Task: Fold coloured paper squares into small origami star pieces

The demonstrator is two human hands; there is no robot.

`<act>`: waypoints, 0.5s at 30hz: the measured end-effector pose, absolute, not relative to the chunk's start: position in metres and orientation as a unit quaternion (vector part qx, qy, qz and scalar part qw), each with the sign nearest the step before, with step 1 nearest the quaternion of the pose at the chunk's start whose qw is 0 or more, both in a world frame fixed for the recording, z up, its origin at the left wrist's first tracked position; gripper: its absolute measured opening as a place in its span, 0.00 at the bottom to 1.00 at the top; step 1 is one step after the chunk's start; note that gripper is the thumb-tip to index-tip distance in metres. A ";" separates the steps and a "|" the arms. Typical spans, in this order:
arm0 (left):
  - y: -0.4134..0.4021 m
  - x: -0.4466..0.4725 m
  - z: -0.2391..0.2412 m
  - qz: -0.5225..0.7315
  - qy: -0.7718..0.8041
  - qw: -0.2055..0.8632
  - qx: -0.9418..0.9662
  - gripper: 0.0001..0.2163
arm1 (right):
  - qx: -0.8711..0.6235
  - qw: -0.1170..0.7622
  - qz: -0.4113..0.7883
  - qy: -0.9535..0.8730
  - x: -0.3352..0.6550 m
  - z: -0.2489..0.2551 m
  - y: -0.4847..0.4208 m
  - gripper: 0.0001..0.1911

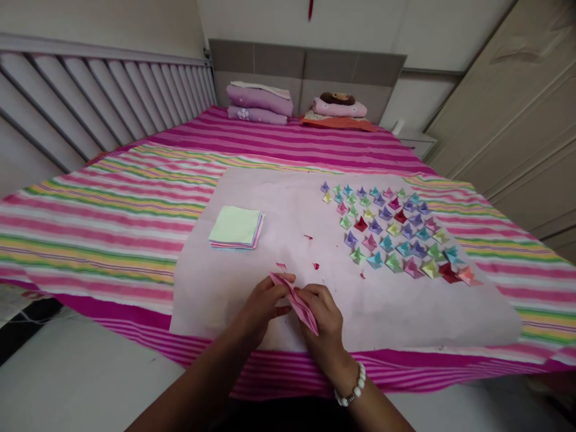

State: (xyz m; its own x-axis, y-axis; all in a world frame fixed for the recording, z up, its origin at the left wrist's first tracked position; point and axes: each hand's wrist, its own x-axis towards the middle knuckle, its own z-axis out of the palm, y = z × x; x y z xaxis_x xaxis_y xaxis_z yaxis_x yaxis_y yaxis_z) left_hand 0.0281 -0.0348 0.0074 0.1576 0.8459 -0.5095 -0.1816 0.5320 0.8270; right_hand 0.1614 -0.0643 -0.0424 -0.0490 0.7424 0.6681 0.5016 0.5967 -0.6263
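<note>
Both hands grip folded pink paper, held btwn them over near part of white sheet.
L hand point(263, 306) closed on upper-left end of pink paper point(302, 311), pinched btwn thumb & fingers; R hand point(324, 315) closed on its right side, paper's lower end running down along inner side of R hand, nr wrist end. Paper sits tilted, upper-left to lower-right, touching both. White bracelet point(356, 389) on R wrist. Sheet point(288, 198) lies on striped bed cover point(135, 225). Sq. paper stack point(234, 225), pale green on top, is fwd & left of L hand, apart. Small red/pink scraps point(316, 266) just fwd of hands. Multicolor folded pcs point(393, 229) in rows, fwd-right of R hand.
</note>
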 end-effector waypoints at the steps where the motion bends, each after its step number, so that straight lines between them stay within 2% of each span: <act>1: -0.035 0.029 0.006 0.362 0.543 0.691 0.311 0.15 | -0.436 0.531 0.110 -0.718 0.161 -0.044 -0.064 0.15; 8: -0.036 0.031 -0.007 0.362 0.511 0.719 0.299 0.19 | -0.440 0.488 0.084 -0.750 0.162 -0.056 -0.060 0.18; 12: -0.034 0.029 -0.014 0.407 0.469 0.720 0.311 0.17 | -0.417 0.464 0.181 -0.760 0.162 -0.053 -0.060 0.24; 15: -0.033 0.026 -0.017 0.419 0.482 0.700 0.320 0.20 | -0.407 0.443 0.261 -0.755 0.163 -0.047 -0.061 0.29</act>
